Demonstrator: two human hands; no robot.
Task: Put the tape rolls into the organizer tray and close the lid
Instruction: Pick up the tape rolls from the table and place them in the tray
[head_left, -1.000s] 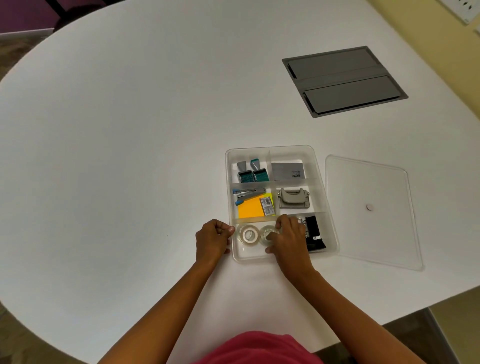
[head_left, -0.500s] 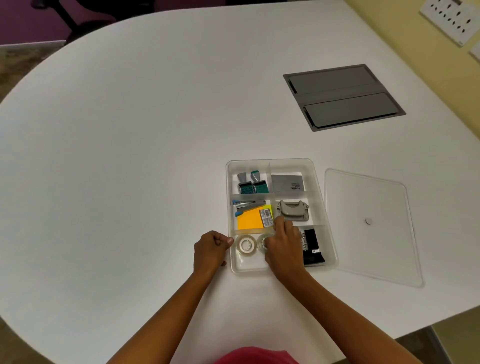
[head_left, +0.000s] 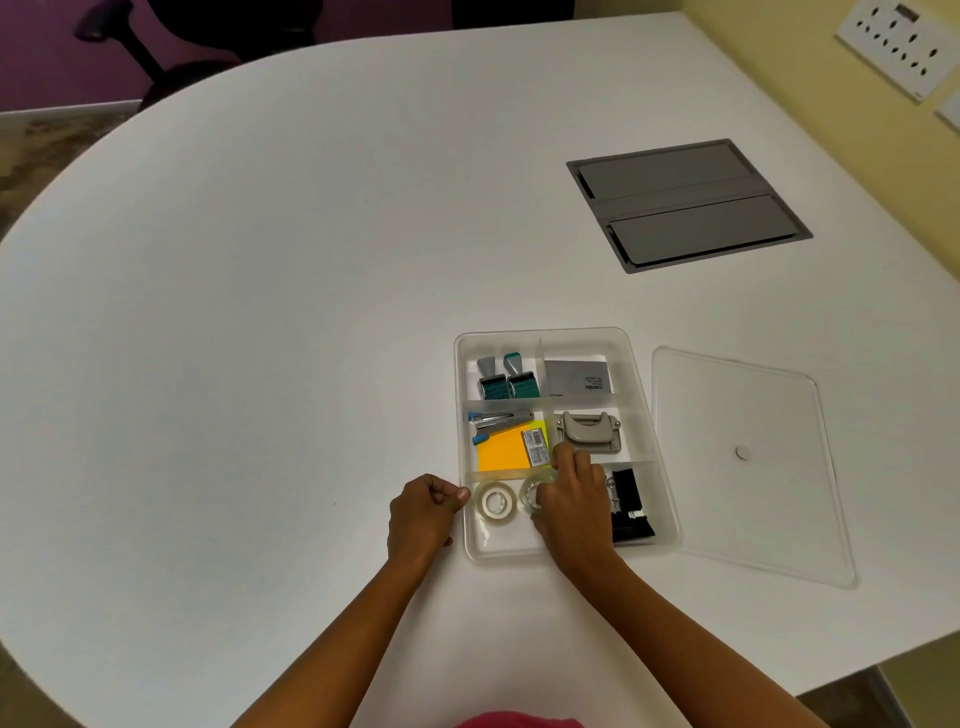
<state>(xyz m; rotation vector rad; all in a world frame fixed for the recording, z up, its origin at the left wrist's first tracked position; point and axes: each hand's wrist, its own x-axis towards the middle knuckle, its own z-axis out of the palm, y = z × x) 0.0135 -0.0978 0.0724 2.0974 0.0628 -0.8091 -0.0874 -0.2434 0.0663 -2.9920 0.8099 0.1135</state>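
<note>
Your tray (head_left: 639, 395) sits on the white counter (head_left: 260, 312), lid off. The lid (head_left: 769, 499) lies flat on the counter just right of the tray, close to its right wall.

Both tape rolls are in the tray's near-left compartment. One roll (head_left: 496, 503) lies flat and free, nearest the tray's left wall. The second roll (head_left: 531, 491) is just right of it, tilted up, and your right hand (head_left: 571, 506) has its grip on that roll, fingers curled over its right side, hiding part of it.

Your left hand (head_left: 423, 514) rests on the counter against the tray's left wall, clenched into a loose fist with nothing visible in its grip; thumb and knuckles touch the wall beside the free roll.

Elsewhere in the tray: binder clips (head_left: 631, 506) in the near-right compartment, a punch (head_left: 589, 431) and sticky notes (head_left: 506, 449) in the middle row, stamps (head_left: 501, 382) and a grey card (head_left: 576, 376) at the far end.
</note>
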